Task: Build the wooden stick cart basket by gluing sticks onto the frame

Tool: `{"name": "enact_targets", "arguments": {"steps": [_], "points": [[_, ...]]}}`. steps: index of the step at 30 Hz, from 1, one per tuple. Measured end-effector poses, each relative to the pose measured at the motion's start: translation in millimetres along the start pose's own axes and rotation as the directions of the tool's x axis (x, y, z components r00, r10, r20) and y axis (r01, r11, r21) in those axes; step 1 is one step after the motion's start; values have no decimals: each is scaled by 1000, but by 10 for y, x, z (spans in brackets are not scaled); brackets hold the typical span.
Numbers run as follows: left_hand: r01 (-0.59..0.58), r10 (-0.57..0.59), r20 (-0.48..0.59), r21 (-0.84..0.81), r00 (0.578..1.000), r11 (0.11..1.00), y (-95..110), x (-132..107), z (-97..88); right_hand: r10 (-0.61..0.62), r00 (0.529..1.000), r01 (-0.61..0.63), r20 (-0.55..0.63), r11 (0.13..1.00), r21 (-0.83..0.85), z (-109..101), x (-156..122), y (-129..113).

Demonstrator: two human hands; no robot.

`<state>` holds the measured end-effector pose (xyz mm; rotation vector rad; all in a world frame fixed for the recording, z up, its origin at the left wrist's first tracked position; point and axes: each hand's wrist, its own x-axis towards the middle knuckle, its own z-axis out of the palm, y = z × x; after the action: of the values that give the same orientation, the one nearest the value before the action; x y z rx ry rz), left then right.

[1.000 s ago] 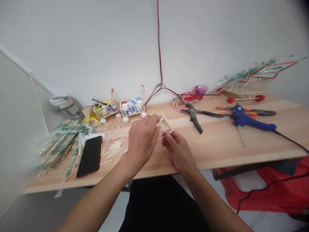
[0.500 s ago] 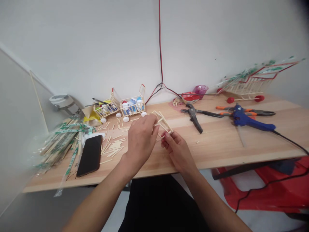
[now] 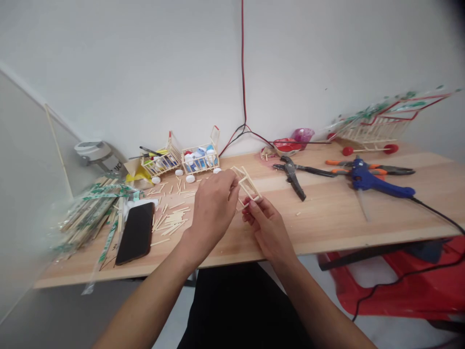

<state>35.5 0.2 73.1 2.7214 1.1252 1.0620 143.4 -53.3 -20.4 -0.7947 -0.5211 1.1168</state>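
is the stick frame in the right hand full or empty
Empty, as far as it shows: the tabletop is visible through gaps in the stick frame. The left hand covers part; I cannot tell there.

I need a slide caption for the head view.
Left hand and right hand at a stick frame, loose sticks to the left.
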Motion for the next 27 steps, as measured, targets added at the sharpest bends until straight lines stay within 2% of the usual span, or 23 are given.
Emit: {"name": "enact_targets", "arguments": {"steps": [20, 27], "points": [[22, -19, 48, -61, 999, 998, -1, 38, -63, 15, 999, -13, 36, 998, -56, -77, -29, 2], [30, -24, 70, -79, 997, 996, 3, 61, -105, 23, 999, -23, 39, 999, -24, -72, -32, -1]]}}
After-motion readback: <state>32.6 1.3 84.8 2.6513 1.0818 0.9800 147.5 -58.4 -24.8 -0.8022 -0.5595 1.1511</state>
